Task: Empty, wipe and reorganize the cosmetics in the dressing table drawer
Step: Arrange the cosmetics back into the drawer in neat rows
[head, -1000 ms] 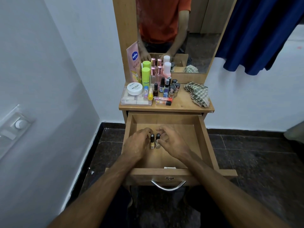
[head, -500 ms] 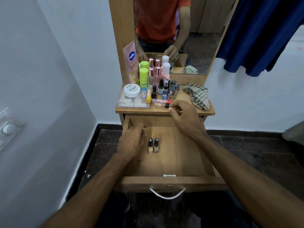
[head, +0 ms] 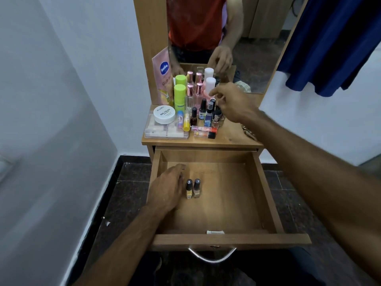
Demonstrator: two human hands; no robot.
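Head view showed the drawer open with only two small bottles back inside. Most cosmetics waited on top. The left hand rested beside the bottles, fingers loose. The right hand reached over them, fingers apart, holding nothing.

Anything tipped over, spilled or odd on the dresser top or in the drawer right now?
No spills or damage show. Two clear tubes with red and black caps lie flat at the front of the wooden dresser top, unlike the standing bottles. Two small black-capped nail polish bottles stand upright together in the open wooden drawer.
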